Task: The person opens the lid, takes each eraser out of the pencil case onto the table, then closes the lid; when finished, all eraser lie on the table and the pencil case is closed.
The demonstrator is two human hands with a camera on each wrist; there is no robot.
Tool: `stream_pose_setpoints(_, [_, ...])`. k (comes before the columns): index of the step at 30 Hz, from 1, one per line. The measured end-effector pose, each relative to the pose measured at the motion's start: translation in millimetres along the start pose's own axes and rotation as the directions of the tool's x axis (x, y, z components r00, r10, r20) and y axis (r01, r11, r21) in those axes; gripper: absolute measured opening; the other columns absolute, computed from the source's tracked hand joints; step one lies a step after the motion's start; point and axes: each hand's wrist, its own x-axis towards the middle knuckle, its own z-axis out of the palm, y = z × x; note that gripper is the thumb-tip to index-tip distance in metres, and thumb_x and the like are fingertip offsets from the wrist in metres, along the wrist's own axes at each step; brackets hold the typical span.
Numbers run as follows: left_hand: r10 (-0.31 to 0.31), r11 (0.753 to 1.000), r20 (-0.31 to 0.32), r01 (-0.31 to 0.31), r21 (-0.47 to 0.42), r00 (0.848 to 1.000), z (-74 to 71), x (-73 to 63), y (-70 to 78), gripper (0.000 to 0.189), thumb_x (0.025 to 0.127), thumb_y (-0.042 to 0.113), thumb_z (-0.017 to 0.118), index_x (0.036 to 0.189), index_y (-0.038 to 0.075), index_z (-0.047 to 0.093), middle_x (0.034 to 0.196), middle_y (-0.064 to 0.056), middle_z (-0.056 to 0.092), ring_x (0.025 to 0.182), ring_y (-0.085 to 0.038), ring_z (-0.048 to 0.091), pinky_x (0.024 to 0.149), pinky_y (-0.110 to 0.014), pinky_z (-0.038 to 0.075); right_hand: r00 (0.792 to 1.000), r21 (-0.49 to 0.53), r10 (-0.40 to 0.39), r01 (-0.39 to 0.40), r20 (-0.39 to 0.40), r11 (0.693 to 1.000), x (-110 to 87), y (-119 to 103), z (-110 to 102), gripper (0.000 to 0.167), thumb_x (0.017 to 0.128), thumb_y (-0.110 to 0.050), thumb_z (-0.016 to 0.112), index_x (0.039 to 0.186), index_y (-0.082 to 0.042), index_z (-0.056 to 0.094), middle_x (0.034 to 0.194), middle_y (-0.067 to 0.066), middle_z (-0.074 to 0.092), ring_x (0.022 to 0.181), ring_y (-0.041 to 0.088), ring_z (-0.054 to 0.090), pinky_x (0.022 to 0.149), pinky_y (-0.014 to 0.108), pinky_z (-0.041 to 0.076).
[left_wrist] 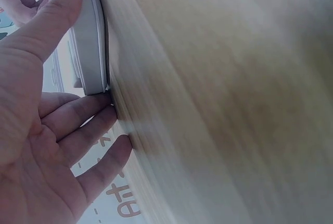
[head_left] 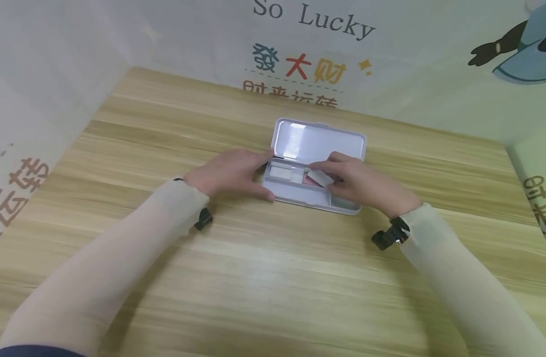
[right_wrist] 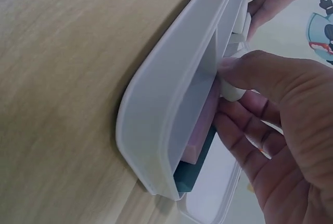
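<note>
A pale pencil case lies on the wooden table with its hinged lid tipped back. My left hand spans the left end of the case and holds it between thumb and fingers. Over the right part, my right hand pinches a small white block, perhaps an eraser, tilted above the inner compartments. Another white block sits in the left back compartment. Under my right fingers a pink block and a dark green piece show in the right wrist view.
The wooden table stretches around the case on all sides. Behind it hangs a pale printed curtain with lettering, and similar cloth stands at left and right. Dark straps circle my wrists.
</note>
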Motion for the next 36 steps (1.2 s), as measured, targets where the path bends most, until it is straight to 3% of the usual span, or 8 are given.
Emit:
stream_pose_setpoints(4, [0.007,1.000,-0.003,-0.007,0.010,1.000,-0.9,0.4,1.5,0.108,0.080,0.057,0.086,0.163,0.008,0.036,0.144,-0.010,0.065,0.119,-0.023,0.065,0.112,-0.042,0.051,1.000,-0.002,0.002,-0.002,-0.016,1.000,-1.6,2,0,0.050,0.094,0.000,0.070,0.143,-0.006,0.063,0.116,0.012,0.068,0.093,0.021,0.058,0.079,0.036,0.052])
stream_pose_setpoints(12, [-0.002,1.000,0.002,0.002,0.010,1.000,-1.6,-0.4,2.7,0.111,0.081,0.057,0.086,0.164,0.006,0.033,0.150,-0.012,0.061,0.123,-0.024,0.064,0.114,-0.043,0.050,0.997,-0.002,0.027,-0.027,-0.078,1.000,-2.0,2,3,0.052,0.092,-0.005,0.076,0.141,0.000,0.062,0.102,0.009,0.064,0.089,0.021,0.059,0.079,0.035,0.055])
stream_pose_setpoints(23, [-0.007,1.000,0.011,0.006,0.012,1.000,-2.2,-0.1,4.1,0.111,0.081,0.057,0.086,0.164,0.006,0.033,0.148,-0.013,0.063,0.117,-0.023,0.064,0.112,-0.043,0.051,0.971,0.205,0.166,-0.129,-0.172,0.970,-11.8,11,2,0.056,0.093,-0.006,0.077,0.143,0.006,0.057,0.107,0.018,0.066,0.098,0.030,0.067,0.091,0.046,0.059])
stream_pose_setpoints(26, [-0.006,1.000,0.014,0.006,0.023,1.000,-2.2,1.0,3.9,0.111,0.081,0.058,0.085,0.164,0.007,0.033,0.144,-0.012,0.065,0.114,-0.023,0.064,0.110,-0.043,0.052,0.954,0.267,0.224,-0.167,-0.199,0.949,-17.4,18,-1,0.055,0.093,-0.005,0.076,0.143,0.007,0.057,0.108,0.021,0.066,0.100,0.033,0.067,0.093,0.045,0.059])
stream_pose_setpoints(29, [-0.006,1.000,0.014,0.006,0.028,1.000,-2.1,2.3,3.6,0.110,0.080,0.059,0.085,0.164,0.008,0.034,0.140,-0.011,0.067,0.111,-0.023,0.063,0.108,-0.042,0.052,0.931,0.294,0.264,-0.187,-0.253,0.937,-23.2,25,-4,0.054,0.093,-0.004,0.075,0.142,0.008,0.057,0.105,0.023,0.066,0.097,0.032,0.066,0.089,0.028,0.058])
stream_pose_setpoints(33, [-0.011,1.000,0.011,0.011,0.027,1.000,-2.1,2.1,3.2,0.111,0.080,0.059,0.085,0.164,0.009,0.034,0.138,-0.011,0.068,0.109,-0.023,0.062,0.107,-0.042,0.053,0.889,0.293,0.296,-0.197,-0.349,0.936,-31.1,37,-9,0.052,0.092,-0.004,0.076,0.139,0.010,0.060,0.101,0.024,0.066,0.088,0.018,0.063,0.078,0.006,0.048])
stream_pose_setpoints(36, [-0.009,1.000,0.010,0.009,0.027,1.000,-2.0,1.7,2.7,0.111,0.079,0.059,0.086,0.164,0.009,0.034,0.138,-0.011,0.068,0.109,-0.023,0.063,0.106,-0.043,0.053,0.859,0.287,0.330,-0.226,-0.392,0.931,-37.7,47,-14,0.052,0.092,-0.004,0.076,0.139,0.010,0.060,0.100,0.025,0.067,0.083,0.006,0.059,0.074,0.001,0.045])
